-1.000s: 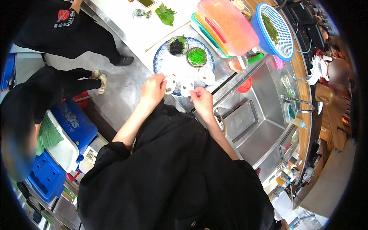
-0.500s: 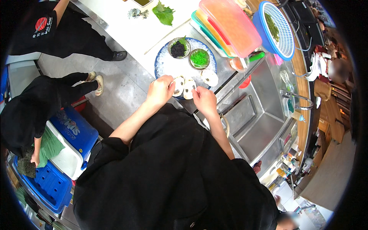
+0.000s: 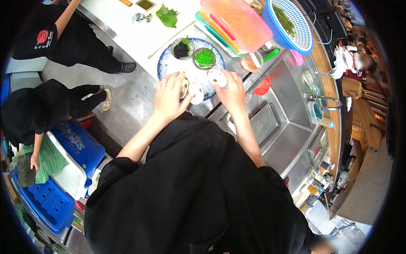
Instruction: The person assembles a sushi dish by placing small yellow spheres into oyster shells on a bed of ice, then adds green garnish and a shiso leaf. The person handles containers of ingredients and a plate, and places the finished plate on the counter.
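Observation:
A round blue-rimmed plate point(image 3: 161, 67) holds what looks like crushed ice, with a small bowl of black roe point(image 3: 181, 50) and a bowl of bright green roe point(image 3: 204, 58). White rounded, dark-spotted shell-like pieces lie at its near edge; their exact kind is unclear. My left hand point(image 3: 168, 98) curls round the left piece, its thumb against a neighbouring white piece point(image 3: 196, 92). On the plate's right side, my right hand point(image 3: 232, 91) grips another white piece point(image 3: 218, 78) between thumb and fingers.
Stacked plastic containers point(image 3: 239, 25), a blue colander of greens point(image 3: 306, 31) and a steel sink point(image 3: 292, 139) are to the right. A green leaf point(image 3: 168, 16) lies on the white board. At left, one co-worker stands and another holds a dark flat sheet point(image 3: 26, 169) over a blue crate.
My right hand has moved from the middle pieces to the right one. My left hand has opened wider round the left pieces. The view has shifted slightly.

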`<control>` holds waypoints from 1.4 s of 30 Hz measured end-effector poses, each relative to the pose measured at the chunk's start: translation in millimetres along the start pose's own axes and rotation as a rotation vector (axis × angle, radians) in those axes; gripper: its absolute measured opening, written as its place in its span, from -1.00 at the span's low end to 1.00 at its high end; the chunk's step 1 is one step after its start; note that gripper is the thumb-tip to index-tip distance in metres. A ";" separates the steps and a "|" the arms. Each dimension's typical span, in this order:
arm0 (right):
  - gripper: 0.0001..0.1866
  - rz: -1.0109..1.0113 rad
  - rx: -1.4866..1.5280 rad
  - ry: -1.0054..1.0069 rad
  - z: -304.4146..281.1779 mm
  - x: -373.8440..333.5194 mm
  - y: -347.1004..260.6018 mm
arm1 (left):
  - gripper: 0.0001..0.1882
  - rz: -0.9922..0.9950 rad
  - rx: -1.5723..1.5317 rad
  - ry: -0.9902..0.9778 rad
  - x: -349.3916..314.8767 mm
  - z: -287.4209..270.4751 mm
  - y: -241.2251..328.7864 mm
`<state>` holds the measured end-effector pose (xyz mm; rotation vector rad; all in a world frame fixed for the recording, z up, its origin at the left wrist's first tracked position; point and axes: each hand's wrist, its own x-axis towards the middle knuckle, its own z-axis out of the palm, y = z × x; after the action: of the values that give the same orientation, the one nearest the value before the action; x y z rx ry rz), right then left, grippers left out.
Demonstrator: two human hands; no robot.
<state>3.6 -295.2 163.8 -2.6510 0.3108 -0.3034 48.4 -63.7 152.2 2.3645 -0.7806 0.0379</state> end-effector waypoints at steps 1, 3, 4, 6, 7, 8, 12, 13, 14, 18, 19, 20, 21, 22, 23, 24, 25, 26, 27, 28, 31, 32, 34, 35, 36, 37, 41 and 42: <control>-0.50 -0.063 -0.014 0.017 3.7 2.3 2.7 | -0.19 0.053 0.052 0.006 2.9 7.8 5.1; -0.48 -0.029 0.017 0.000 7.0 -1.3 5.8 | -0.06 0.082 0.154 -0.104 3.2 21.5 10.2; -0.47 -0.018 0.032 -0.013 7.6 -1.0 7.0 | -0.06 0.095 0.149 -0.108 3.3 26.6 10.2; -0.46 -0.022 0.121 -0.039 4.0 -8.7 3.4 | -0.06 0.116 0.143 -0.114 5.3 34.8 10.5; -0.47 -0.014 0.146 -0.059 2.5 -16.5 -2.9 | -0.06 0.113 0.157 -0.110 5.1 39.6 10.1; -0.47 -0.006 0.171 -0.079 2.9 -18.7 -8.0 | -0.06 0.109 0.173 -0.107 4.7 44.8 9.3; -0.48 0.030 0.232 -0.089 14.0 -21.7 -7.0 | -0.05 0.112 0.190 -0.137 5.3 44.6 7.3; -0.47 0.009 0.180 -0.057 8.4 -22.1 -11.0 | -0.05 0.117 0.198 -0.132 4.9 44.5 6.3; -0.44 -0.009 0.177 -0.050 14.3 -21.7 -7.2 | -0.05 0.122 0.205 -0.127 5.6 45.1 5.8; -0.39 -0.026 0.179 -0.041 25.6 -22.6 2.9 | -0.05 0.139 0.191 -0.143 6.9 44.1 5.5; -0.38 -0.022 0.187 -0.049 25.2 -22.1 1.8 | -0.05 0.143 0.199 -0.146 6.5 43.7 4.7; -0.39 -0.034 0.205 -0.046 27.2 -22.6 2.2 | -0.05 0.148 0.207 -0.149 5.8 43.3 3.9; -0.40 -0.042 0.220 -0.042 26.9 -21.5 3.4 | -0.05 0.156 0.213 -0.153 7.3 45.1 4.3; -0.40 -0.049 0.234 -0.037 26.3 -20.5 3.9 | -0.04 0.152 0.179 -0.151 7.5 47.0 3.1; -0.43 -0.052 0.246 -0.067 24.2 -21.4 4.3 | -0.04 0.148 0.145 -0.149 6.2 48.2 0.7; -0.46 -0.060 0.251 -0.094 10.2 -19.0 -5.8 | -0.04 0.147 0.107 -0.140 5.1 47.2 -0.8; -0.49 -0.075 0.254 -0.110 -5.0 -9.4 -14.3 | -0.03 0.107 0.104 -0.153 6.8 42.5 0.0; -0.52 -0.085 0.250 -0.046 -18.5 0.3 -18.6 | -0.03 0.066 0.102 -0.165 2.6 35.5 2.2; -0.55 -0.100 0.242 0.031 -35.5 16.1 -17.8 | -0.03 0.036 0.100 -0.169 6.8 30.0 5.0; -0.58 -0.111 0.231 0.102 -54.3 30.5 -19.1 | -0.05 -0.016 0.053 -0.113 11.3 20.1 11.2; -0.40 -0.284 -0.164 0.307 -87.7 103.3 -11.9 | -0.12 -0.103 -0.096 0.231 43.6 0.2 19.4; -0.33 -0.321 -0.303 0.328 -81.7 123.7 -6.0 | -0.14 -0.107 -0.150 0.246 59.3 1.2 20.9; -0.35 -0.324 -0.550 0.179 -49.4 144.8 16.8 | -0.18 -0.122 -0.266 0.267 93.7 8.5 25.9; -0.37 -0.327 -0.665 0.099 -32.6 151.9 25.2 | -0.23 -0.081 -0.296 0.285 111.9 13.4 24.3; -0.40 -0.347 -0.808 0.101 -21.8 154.1 27.7 | -0.24 -0.089 -0.313 0.264 129.4 15.8 24.1; -0.42 -0.371 -0.948 0.100 -14.1 150.6 25.9 | -0.23 -0.146 -0.445 0.185 145.9 18.4 21.4; -0.43 -0.427 -1.196 0.006 -10.3 146.1 15.9 | -0.20 -0.413 -0.785 0.029 214.1 54.7 -5.2; -0.41 -0.436 -1.229 -0.014 -10.4 145.1 12.5 | -0.19 -0.485 -0.866 0.010 230.3 61.6 -11.7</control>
<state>136.7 -349.0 190.4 -3.9336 -0.1897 -0.2677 234.2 -213.4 146.3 1.6457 -0.1276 -0.4087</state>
